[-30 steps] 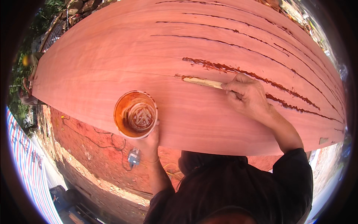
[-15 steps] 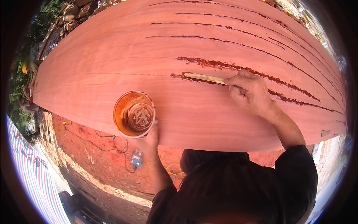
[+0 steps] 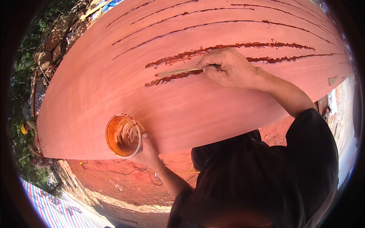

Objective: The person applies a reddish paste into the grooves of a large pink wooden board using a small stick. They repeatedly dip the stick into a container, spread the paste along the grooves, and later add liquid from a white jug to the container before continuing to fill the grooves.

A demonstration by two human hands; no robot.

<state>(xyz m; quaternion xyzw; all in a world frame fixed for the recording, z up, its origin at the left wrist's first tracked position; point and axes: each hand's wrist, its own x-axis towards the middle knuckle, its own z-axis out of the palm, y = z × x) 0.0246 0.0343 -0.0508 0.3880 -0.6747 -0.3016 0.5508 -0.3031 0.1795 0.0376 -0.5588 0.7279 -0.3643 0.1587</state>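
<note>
My left hand [image 3: 149, 155] grips a round tub [image 3: 113, 133] by its side, tilted so its inside shows, smeared with orange-brown paste. In my right hand [image 3: 232, 68] is a thin wooden stick [image 3: 178, 71], pinched between thumb and fingers. The stick lies low along a dark red-brown paste line [image 3: 172, 79] on a broad, smooth, reddish wooden surface [image 3: 152, 110]. Just beyond it runs a second thick paste line [image 3: 182, 56]. My right hand covers part of the nearer line. Whether the stick's tip touches the paste, I cannot tell.
Several thinner dark lines [image 3: 213, 26] cross the far part of the surface. At its left end a person [image 3: 36, 146] is partly visible. Below are reddish ground with a cable [image 3: 146, 173] and a striped sheet [image 3: 57, 205]. Rocks [image 3: 57, 34] and greenery border the far left.
The view has turned and shifted. My right hand and the stick have moved left along the nearer line, which now shows more paste at its left end. The tub stays in my left hand.
</note>
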